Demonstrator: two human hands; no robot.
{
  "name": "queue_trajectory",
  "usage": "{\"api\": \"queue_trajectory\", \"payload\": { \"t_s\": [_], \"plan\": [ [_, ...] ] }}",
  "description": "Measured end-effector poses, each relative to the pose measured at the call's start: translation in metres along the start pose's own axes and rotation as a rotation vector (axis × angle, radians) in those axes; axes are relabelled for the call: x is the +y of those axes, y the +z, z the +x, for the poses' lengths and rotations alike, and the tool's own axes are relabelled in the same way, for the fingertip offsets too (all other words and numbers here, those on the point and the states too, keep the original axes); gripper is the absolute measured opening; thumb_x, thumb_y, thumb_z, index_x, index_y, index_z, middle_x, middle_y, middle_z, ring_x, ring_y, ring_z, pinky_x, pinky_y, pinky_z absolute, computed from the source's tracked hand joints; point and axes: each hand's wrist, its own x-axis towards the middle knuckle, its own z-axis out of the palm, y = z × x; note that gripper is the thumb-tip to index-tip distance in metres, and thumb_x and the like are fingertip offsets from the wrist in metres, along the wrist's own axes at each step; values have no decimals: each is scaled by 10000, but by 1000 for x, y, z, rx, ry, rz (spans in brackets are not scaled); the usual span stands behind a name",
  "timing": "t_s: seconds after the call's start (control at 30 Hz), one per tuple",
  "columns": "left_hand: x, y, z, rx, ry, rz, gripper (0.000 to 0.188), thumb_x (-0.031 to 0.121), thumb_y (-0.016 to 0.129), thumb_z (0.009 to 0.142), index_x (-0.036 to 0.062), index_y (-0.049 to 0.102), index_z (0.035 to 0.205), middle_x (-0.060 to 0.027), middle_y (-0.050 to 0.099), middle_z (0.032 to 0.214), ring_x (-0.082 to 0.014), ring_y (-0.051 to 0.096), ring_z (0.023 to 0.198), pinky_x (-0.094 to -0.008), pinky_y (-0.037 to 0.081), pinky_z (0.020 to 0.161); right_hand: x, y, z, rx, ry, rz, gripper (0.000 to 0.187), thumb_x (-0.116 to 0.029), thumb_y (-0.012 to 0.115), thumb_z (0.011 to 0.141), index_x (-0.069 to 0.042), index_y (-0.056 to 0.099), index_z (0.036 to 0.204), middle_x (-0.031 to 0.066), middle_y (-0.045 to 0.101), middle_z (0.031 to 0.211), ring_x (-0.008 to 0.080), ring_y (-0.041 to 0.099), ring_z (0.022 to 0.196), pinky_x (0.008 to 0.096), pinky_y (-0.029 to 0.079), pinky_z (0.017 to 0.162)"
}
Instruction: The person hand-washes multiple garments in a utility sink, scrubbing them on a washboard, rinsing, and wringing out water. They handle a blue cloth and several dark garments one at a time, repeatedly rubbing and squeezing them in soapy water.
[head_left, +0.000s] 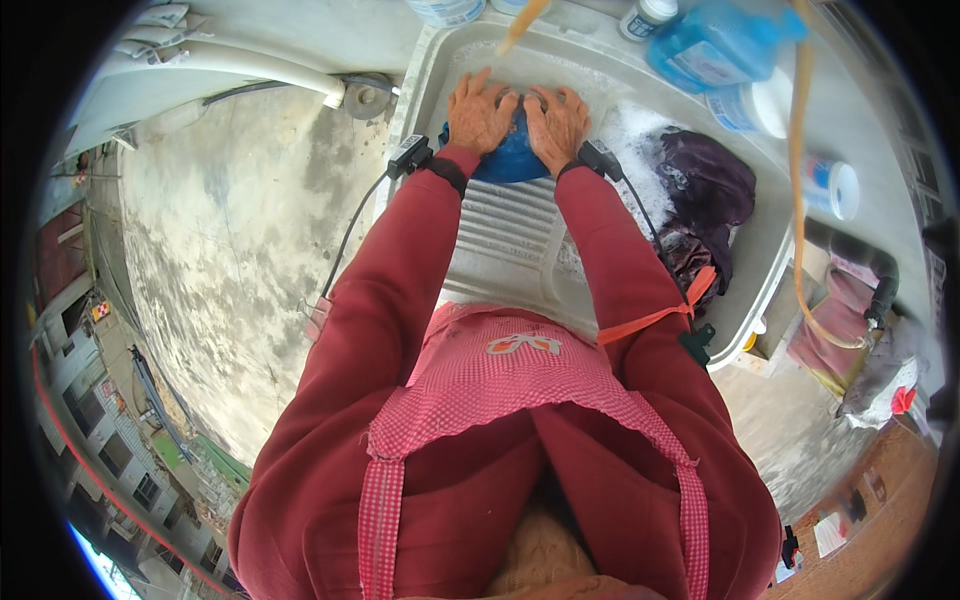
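A bundle of wet blue cloth [512, 166] lies at the top of the ribbed washboard [505, 238] in a pale laundry sink [404, 112]. My left hand [481, 112] grips its left side, with fingers bent over it. On the right side my right hand [556, 126] holds the same cloth, its fingers curled and the thumb close to the left one. The undersides of both hands are hidden against the fabric. To the right of my right hand, white suds [632, 140] surround a dark purple garment [708, 178] in the basin.
Along the sink's far right ledge stand a blue liquid bottle [712, 48], a white tub [752, 104] and another white tub [832, 189]. A tan hose [798, 150] hangs in front of them. A white pipe [240, 62] runs at the upper left above stained concrete [230, 230].
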Motion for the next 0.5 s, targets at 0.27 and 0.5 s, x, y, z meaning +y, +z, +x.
{"api": "queue_trajectory", "payload": {
  "t_s": [0.27, 0.5],
  "plan": [
    [68, -88, -122, -221, 199, -361, 454, 365, 697, 833, 57, 695, 1167, -176, 661, 1174, -406, 602, 1164, -544, 439, 1044, -12, -98, -118, -147, -476, 322, 368, -356, 675, 903, -163, 731, 1211, 149, 604, 1362, 368, 533, 1302, 549, 384, 1106],
    [-1, 11, -19, -56, -59, 18, 358, 377, 666, 895, 106, 733, 1121, -141, 673, 1263, -425, 577, 1205, -534, 444, 962, 8, -6, -4, -29, -65, -68, 327, -325, 616, 987, -139, 777, 1203, 168, 685, 1215, 392, 593, 1187, 489, 405, 1095]
  ]
}}
